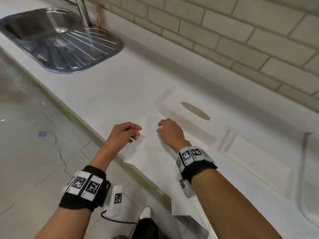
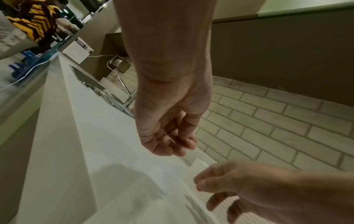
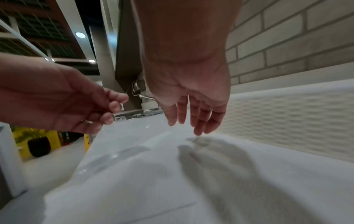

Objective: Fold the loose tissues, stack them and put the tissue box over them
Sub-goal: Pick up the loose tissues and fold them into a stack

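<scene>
head view: white tissue (image 1: 151,152) edges indistinct

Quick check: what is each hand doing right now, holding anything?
Left hand: loosely curled, empty, above the counter edge.
Right hand: open, fingers straight, holding nothing, just over the tissue.

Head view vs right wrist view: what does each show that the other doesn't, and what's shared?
Head only: the oval slot on top of the tissue box, the full sink with its tap, the floor drain, and both wrist bands.

Right wrist only: ceiling lights, a dark pot against yellow, and the underside of the right hand, fingers straight above the tissue.

Both: the left hand, loosely curled and holding nothing, the tissue, the box's ribbed side, the brick wall.
</scene>
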Demonstrator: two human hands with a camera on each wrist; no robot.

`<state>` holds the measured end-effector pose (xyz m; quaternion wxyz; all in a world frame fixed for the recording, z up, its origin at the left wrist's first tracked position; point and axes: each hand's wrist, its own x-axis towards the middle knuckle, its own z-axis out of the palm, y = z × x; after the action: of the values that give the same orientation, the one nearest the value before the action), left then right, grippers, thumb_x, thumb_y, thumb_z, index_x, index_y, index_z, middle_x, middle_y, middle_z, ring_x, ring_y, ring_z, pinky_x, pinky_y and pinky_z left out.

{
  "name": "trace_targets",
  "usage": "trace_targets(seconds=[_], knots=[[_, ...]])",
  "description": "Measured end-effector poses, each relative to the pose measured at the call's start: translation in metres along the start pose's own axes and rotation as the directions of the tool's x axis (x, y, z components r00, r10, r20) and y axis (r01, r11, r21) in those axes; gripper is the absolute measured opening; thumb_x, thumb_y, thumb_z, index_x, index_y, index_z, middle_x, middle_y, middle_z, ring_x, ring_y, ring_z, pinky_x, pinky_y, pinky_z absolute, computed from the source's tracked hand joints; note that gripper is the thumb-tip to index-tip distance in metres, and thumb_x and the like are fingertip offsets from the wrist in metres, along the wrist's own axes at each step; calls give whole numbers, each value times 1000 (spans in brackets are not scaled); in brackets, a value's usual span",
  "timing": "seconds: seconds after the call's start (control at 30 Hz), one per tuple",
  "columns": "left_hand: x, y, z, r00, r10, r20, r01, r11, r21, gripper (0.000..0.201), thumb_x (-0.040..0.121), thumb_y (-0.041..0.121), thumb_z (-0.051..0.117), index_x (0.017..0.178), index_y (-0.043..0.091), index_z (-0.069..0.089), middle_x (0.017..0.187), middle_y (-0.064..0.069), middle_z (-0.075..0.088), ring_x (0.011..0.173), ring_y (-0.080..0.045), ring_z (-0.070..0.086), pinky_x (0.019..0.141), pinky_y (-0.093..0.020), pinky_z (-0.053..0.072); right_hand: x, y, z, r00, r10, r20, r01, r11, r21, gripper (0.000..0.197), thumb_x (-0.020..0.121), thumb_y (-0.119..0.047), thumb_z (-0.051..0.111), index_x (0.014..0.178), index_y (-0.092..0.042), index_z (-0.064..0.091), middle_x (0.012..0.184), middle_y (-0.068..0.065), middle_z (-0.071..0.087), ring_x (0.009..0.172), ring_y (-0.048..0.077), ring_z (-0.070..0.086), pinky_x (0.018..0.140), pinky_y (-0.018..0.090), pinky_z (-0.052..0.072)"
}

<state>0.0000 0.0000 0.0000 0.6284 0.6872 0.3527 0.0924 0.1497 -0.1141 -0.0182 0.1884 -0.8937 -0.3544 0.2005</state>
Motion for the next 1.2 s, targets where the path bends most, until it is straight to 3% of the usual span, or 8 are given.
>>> trace_targets(seconds=[0.3, 0.4, 0.53, 0.7, 0.8, 0.9, 1.0, 1.2], knots=[[16, -17, -6, 997, 6, -79, -9, 999, -37, 23, 90, 1, 53, 93, 15, 71, 86, 1, 68, 80, -13, 60, 69, -20, 46, 21, 2, 28, 987, 153, 39, -152, 988, -21, 63, 86, -20, 61, 141, -9, 34, 140, 11, 40, 129, 30, 37, 101, 40, 37], [24, -17, 5, 990, 34, -136, -31, 999, 21, 26, 89, 6, 59, 109, 21, 65, 114, 2, 61, 101, -12, 56, 76, -16, 43, 22, 2, 21, 986, 157, 47, -161, 980, 113, 48, 87, -14, 55, 134, -12, 47, 135, 9, 48, 125, 29, 39, 101, 39, 38], [34, -12, 13, 987, 52, -155, -53, 999, -4, 62, 82, 13, 73, 136, 23, 44, 128, 5, 49, 112, -13, 51, 91, -28, 46, 18, -3, 7, 999, 36, -30, -23, 938, 347, 11, 86, -15, 59, 95, -16, 64, 91, 0, 65, 91, 23, 59, 78, 35, 50], [37, -10, 17, 999, -16, -37, 16, 1000, 18, 16, 86, 12, 67, 101, 6, 66, 95, -8, 70, 82, -26, 67, 67, -30, 52, 9, 0, -14, 994, 24, -110, 52, 774, 632, 29, 84, -6, 65, 110, -19, 62, 97, -1, 60, 85, 14, 55, 74, 17, 47], [36, -2, 14, 976, 96, -196, -88, 995, 48, 13, 90, 10, 59, 90, -1, 66, 76, -7, 64, 66, -22, 59, 55, -26, 46, -5, 18, -2, 991, 67, -120, -9, 904, 427, 64, 81, -10, 69, 137, -26, 43, 123, -5, 53, 114, 16, 48, 97, 29, 42], [38, 4, 7, 945, 154, -287, -138, 988, 75, 18, 91, 10, 50, 83, -4, 58, 69, -7, 56, 60, -20, 50, 52, -26, 41, -20, 25, 19, 990, -118, 77, 117, 993, 24, 72, 78, -20, 72, 143, -25, 40, 140, -1, 49, 132, 22, 37, 106, 36, 32], [37, 3, 4, 948, 127, -292, -123, 992, 33, 25, 85, 13, 48, 89, -11, 56, 77, -14, 54, 67, -23, 50, 60, -35, 40, -23, 21, 33, 951, -248, 184, 286, 932, -223, 74, 76, -26, 71, 143, -24, 39, 140, 1, 48, 133, 26, 32, 106, 40, 28], [30, -4, 10, 956, 94, -279, -94, 995, 14, 24, 86, 11, 49, 92, -11, 57, 82, -14, 55, 71, -23, 50, 63, -35, 39, -21, 13, 29, 949, -225, 221, 292, 892, -345, 54, 76, -12, 61, 129, -19, 54, 129, 5, 48, 124, 30, 34, 115, 47, 16]])
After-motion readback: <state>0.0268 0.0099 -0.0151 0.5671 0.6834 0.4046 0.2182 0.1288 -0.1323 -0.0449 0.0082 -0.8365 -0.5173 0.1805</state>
